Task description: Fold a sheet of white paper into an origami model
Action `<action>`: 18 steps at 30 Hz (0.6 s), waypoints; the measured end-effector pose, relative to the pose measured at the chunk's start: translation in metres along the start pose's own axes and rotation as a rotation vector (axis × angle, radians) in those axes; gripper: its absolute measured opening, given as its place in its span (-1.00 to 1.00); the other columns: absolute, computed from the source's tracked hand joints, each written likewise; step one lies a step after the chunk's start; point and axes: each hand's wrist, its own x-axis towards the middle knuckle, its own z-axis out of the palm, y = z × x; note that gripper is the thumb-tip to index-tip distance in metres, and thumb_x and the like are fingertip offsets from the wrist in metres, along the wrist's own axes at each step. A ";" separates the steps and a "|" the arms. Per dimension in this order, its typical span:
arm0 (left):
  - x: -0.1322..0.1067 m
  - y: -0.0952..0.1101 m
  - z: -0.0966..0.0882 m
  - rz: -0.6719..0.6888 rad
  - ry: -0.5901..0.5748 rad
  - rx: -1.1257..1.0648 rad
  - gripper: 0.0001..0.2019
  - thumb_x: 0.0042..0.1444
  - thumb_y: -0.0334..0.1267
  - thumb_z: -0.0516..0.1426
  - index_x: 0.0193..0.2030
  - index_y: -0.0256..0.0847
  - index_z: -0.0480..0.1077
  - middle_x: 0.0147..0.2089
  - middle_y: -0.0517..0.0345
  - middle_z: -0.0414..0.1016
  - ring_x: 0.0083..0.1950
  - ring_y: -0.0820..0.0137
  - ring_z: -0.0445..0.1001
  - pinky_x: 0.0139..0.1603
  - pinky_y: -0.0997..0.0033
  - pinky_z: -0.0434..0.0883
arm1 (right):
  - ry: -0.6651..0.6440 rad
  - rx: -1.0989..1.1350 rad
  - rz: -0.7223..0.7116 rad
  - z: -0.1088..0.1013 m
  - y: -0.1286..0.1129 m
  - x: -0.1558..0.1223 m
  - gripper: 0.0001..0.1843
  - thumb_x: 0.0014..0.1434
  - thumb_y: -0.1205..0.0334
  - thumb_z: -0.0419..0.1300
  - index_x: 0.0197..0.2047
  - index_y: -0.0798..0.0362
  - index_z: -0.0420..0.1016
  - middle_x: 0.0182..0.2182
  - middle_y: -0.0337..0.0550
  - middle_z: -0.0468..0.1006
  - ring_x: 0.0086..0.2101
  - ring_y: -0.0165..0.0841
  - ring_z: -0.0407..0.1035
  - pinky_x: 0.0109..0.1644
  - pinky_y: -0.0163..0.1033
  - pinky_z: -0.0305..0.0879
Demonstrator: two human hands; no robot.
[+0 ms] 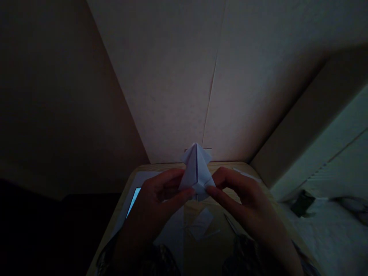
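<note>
A folded white paper piece [191,172], pointed at the top with small flaps to either side and a dark slit down its middle, is held up above the table. My left hand [161,199] pinches its lower left corner between thumb and fingers. At the lower right corner, my right hand [240,197] grips the same paper, its thumb on the near face. The fingers behind the paper are partly hidden. Below it on the table lie a small paper scrap [201,222] and a thin pointed tool [230,223], perhaps scissors, partly covered by my right sleeve.
A phone with a lit screen [133,201] lies on a white sheet [175,234] at the left of the wooden table [207,251]. Pale walls [178,76] stand behind the table. A dark object [303,203] rests on a pale surface at right. The light is dim.
</note>
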 end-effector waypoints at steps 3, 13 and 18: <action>0.000 0.001 0.000 -0.006 -0.039 0.051 -0.89 -0.05 -0.36 0.34 -0.34 -0.13 0.63 -0.34 0.25 0.73 -0.30 0.39 0.68 -0.24 0.54 0.55 | -0.008 0.013 0.007 -0.001 0.001 0.001 -0.78 0.26 0.19 0.25 -0.43 0.03 0.52 -0.54 -0.31 0.54 -0.49 -0.43 0.44 -0.39 -0.36 0.34; -0.001 0.003 0.000 -0.011 -0.025 0.085 -0.94 -0.05 -0.34 0.32 -0.38 -0.13 0.62 -0.40 0.20 0.72 -0.32 0.25 0.70 -0.29 0.38 0.61 | 0.038 -0.018 -0.042 0.000 0.004 0.003 -0.67 0.29 0.13 0.20 -0.50 0.01 0.48 -0.57 -0.29 0.53 -0.51 -0.40 0.42 -0.40 -0.32 0.34; -0.003 0.003 0.001 -0.013 0.008 0.096 -0.94 -0.07 -0.33 0.34 -0.40 -0.09 0.63 -0.49 0.28 0.68 -0.36 0.28 0.69 -0.30 0.43 0.59 | 0.040 -0.067 -0.079 0.000 0.004 0.004 -0.62 0.33 0.09 0.17 -0.51 0.01 0.49 -0.58 -0.27 0.56 -0.52 -0.40 0.45 -0.40 -0.32 0.36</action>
